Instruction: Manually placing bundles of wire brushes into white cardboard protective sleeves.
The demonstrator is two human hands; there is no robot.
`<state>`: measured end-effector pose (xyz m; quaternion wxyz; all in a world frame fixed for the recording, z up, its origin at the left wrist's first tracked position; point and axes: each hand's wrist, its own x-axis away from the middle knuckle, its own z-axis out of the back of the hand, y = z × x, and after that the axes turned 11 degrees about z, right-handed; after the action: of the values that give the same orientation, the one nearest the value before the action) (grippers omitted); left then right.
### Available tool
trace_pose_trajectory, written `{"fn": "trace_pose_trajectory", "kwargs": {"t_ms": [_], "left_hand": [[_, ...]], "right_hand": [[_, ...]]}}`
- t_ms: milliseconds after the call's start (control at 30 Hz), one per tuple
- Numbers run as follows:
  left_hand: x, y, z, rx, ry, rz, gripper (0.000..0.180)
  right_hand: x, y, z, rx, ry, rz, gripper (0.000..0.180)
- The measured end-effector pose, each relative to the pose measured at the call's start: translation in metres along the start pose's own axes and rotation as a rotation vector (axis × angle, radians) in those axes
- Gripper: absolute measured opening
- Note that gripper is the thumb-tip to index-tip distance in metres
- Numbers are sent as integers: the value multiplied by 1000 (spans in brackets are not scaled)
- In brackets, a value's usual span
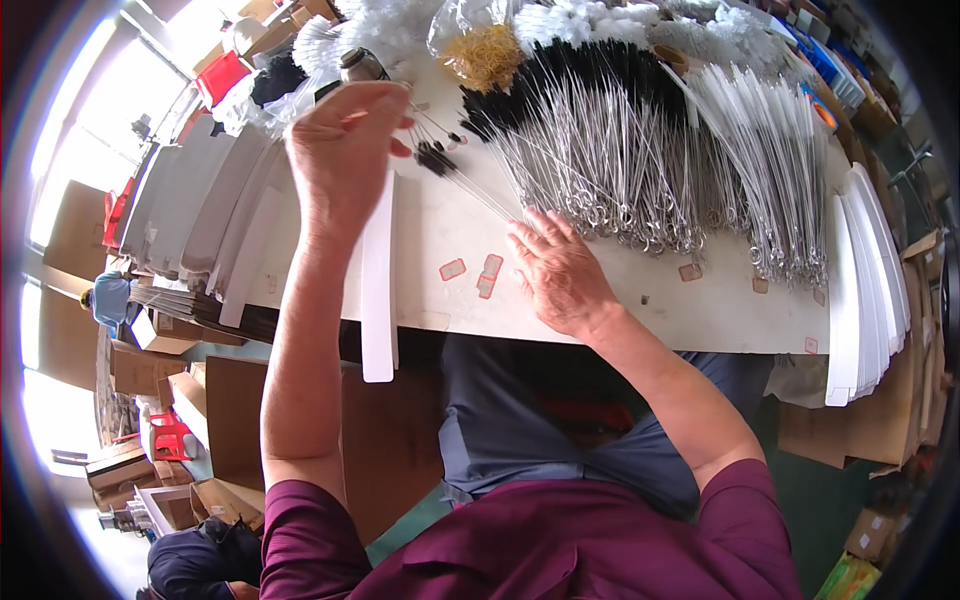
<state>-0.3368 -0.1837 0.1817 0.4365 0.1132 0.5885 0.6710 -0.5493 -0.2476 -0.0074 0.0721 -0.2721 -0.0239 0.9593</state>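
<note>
My left hand [345, 150] is raised over the left part of the table, its fingers bent inward. What they hold, if anything, is hidden behind the hand. Beside its fingertips are thin wires with small black tips. Just below these lie a few black-bristled wire brushes [436, 158], their wire stems slanting toward my right hand [562, 275]. That hand rests on the tabletop with its fingers stretched out, the fingertips touching the stem ends. A long white paperboard strip [379, 290] lies beside my left forearm and juts over the table's front edge.
A big pile of black-bristled wire brushes [610, 150] spreads across the back, with white-bristled brushes [765, 170] to its right. White flat cartons [868, 290] stack at the right edge, more [200, 200] at the left. A bag of yellow bands [483, 55] sits behind.
</note>
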Motion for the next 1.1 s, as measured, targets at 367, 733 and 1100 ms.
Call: {"fn": "trace_pose_trajectory", "kwargs": {"t_ms": [367, 733, 1100], "left_hand": [[34, 57, 39, 400, 117, -97, 15], [180, 51, -28, -144, -370, -596, 23], [217, 0, -107, -103, -492, -525, 36]], "right_hand": [[-9, -14, 13, -211, 215, -149, 39], [-24, -66, 135, -2118, 575, -693, 74], [41, -18, 151, -1786, 991, -852, 48]]}}
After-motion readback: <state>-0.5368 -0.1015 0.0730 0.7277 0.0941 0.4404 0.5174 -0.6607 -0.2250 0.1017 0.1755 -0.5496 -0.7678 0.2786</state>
